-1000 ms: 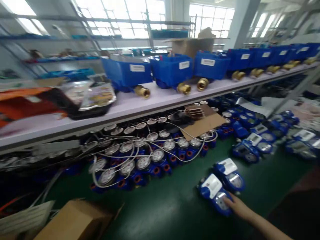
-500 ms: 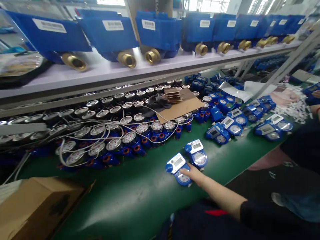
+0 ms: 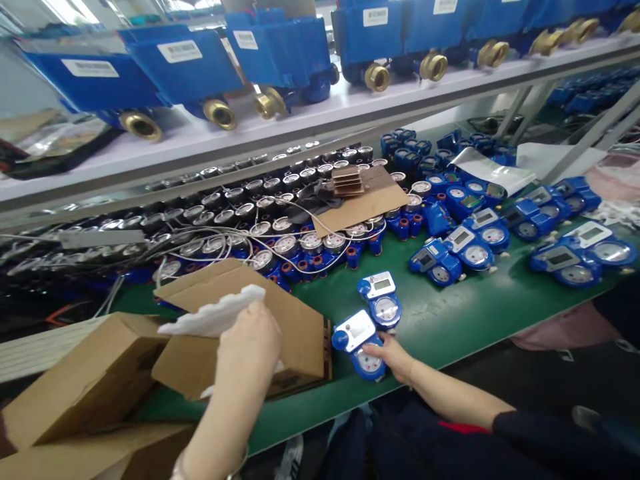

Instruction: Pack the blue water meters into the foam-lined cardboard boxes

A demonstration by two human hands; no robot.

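My left hand (image 3: 249,347) is raised over the near edge of the green bench, closed on a white cloth (image 3: 213,319). Just behind it lies a brown cardboard box (image 3: 280,330) with an open flap. My right hand (image 3: 393,353) rests on a blue water meter with a white display (image 3: 357,341) at the bench's front edge, fingers wrapped on its lower part. A second blue meter (image 3: 381,300) lies right behind that one.
Rows of dial meters with white wires (image 3: 260,227) fill the bench under a white shelf (image 3: 210,143) carrying blue meters with brass fittings (image 3: 220,113). More blue display meters (image 3: 470,247) lie to the right. Other cardboard boxes (image 3: 85,380) sit at the left.
My left hand has come into view holding the white cloth, and a cardboard box now lies beside the meter. The view dropped lower; my right hand stays on the meter.
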